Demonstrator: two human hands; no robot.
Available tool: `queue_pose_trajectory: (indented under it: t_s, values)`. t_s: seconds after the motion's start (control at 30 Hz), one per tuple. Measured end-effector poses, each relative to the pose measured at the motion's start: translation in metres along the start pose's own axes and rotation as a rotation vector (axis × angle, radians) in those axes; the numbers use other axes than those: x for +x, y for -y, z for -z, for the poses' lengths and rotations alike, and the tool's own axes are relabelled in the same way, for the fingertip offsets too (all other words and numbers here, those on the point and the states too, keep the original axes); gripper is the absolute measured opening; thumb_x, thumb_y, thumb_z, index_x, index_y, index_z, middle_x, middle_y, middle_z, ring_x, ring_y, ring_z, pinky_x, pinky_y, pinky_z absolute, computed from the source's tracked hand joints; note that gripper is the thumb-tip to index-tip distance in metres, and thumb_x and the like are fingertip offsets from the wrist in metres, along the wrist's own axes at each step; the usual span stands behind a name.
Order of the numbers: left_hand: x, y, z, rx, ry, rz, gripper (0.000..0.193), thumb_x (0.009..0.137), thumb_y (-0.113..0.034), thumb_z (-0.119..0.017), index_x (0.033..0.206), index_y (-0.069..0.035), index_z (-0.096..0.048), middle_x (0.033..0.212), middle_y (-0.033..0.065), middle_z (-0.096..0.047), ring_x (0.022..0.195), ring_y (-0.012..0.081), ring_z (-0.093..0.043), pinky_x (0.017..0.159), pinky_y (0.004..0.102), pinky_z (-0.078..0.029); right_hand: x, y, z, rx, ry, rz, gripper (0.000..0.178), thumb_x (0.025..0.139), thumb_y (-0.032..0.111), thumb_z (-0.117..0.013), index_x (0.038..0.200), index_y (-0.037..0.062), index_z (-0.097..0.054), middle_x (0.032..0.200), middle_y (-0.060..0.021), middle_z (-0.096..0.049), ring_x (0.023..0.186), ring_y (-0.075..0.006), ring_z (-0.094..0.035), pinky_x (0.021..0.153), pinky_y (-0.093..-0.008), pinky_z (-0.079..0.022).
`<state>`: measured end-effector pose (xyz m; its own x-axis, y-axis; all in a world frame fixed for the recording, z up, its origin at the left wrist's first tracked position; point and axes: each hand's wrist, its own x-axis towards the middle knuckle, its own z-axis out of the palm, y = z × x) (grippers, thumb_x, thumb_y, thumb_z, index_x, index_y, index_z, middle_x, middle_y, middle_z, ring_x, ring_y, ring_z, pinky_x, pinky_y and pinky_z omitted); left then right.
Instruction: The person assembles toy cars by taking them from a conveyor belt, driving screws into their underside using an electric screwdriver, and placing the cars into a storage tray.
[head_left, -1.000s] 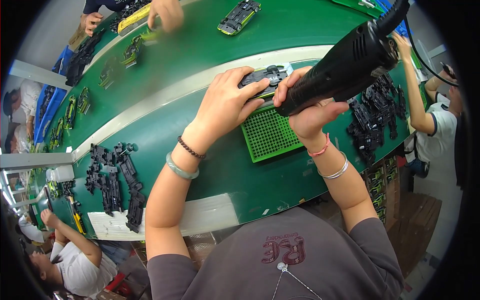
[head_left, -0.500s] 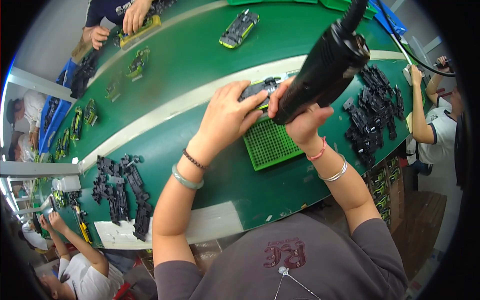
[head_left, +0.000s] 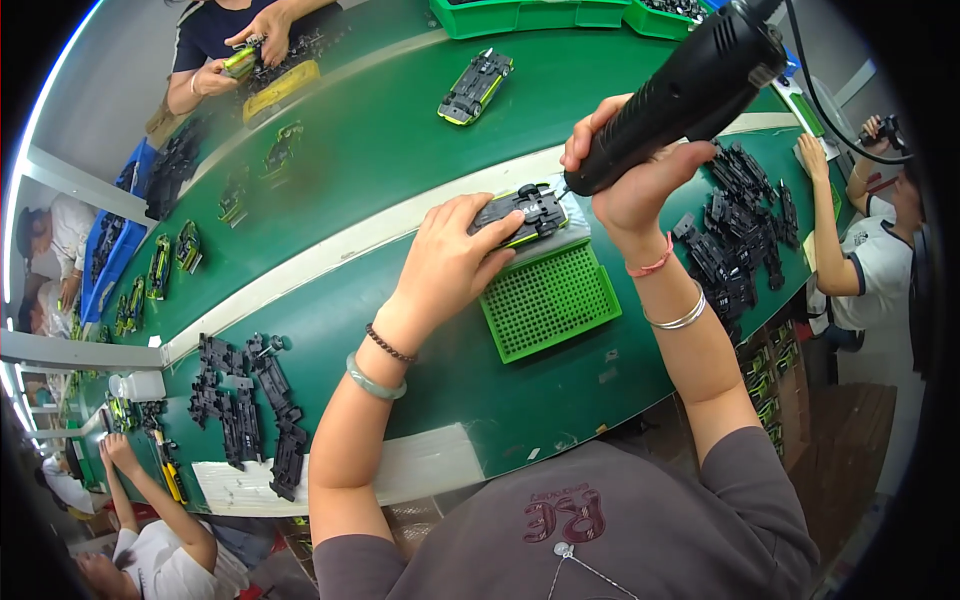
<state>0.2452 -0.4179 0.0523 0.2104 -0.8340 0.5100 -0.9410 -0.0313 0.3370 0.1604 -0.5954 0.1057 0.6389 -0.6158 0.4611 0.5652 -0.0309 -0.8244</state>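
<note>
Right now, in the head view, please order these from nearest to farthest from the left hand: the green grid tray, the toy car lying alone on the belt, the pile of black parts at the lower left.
1. Green grid tray, just right of the left hand.
2. Lone toy car, up the belt.
3. Black parts pile, lower left.

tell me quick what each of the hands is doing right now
Left hand: closed over the toy car chassis, pressing it on the green tray.
Right hand: gripping the black electric screwdriver.

One head-worn fisheye camera looks steeply down from above the person's chest onto the green bench (head_left: 400, 150), close over both forearms; edges bend toward the rim, co-workers sitting around the margins.
</note>
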Motion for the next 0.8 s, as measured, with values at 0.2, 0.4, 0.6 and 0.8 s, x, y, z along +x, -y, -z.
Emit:
queue_pose_trajectory:
  t_s: [0.2,0.4,0.6,0.8]
  values:
    - [-0.001,-0.002,0.001,-0.002,0.003,0.002,0.040,0.074,-0.015,-0.070,0.113,-0.013,-0.061,0.114,0.0170,-0.054,0.103,0.0349,-0.053,0.089,0.0433,-0.043,-0.002,-0.011,0.003,-0.011,0.029,-0.009,0.098,0.060,0.093,-0.023,0.082,0.0018,-0.051,0.057,-0.0100,-0.052,0.051,-0.0193,-0.053,0.049,-0.0300,-0.045]
    - [0.000,0.000,0.000,-0.001,0.008,0.004,0.040,0.074,-0.015,-0.070,0.113,-0.012,-0.060,0.116,0.0172,-0.054,0.105,0.0356,-0.053,0.090,0.0437,-0.043,0.001,-0.012,0.003,-0.084,0.064,-0.012,0.098,0.061,0.093,-0.022,0.081,0.0017,-0.051,0.057,-0.0095,-0.052,0.050,-0.0188,-0.053,0.049,-0.0287,-0.045]
    - [0.000,0.002,-0.001,0.000,0.005,0.005,0.043,0.073,-0.016,-0.071,0.114,-0.016,-0.060,0.114,0.0149,-0.054,0.105,0.0324,-0.053,0.089,0.0419,-0.042,0.002,-0.014,0.004,-0.074,0.067,0.000,0.098,0.063,0.092,-0.020,0.081,0.0011,-0.051,0.056,-0.0094,-0.052,0.050,-0.0189,-0.053,0.047,-0.0285,-0.045]
    - [0.000,0.000,0.000,-0.012,0.010,0.019,0.043,0.072,-0.016,-0.071,0.114,-0.015,-0.060,0.113,0.0149,-0.054,0.104,0.0327,-0.053,0.089,0.0422,-0.042,0.000,-0.012,-0.001,-0.130,0.098,-0.001,0.098,0.061,0.093,-0.020,0.079,0.0012,-0.049,0.058,-0.0087,-0.052,0.050,-0.0179,-0.053,0.047,-0.0271,-0.044]
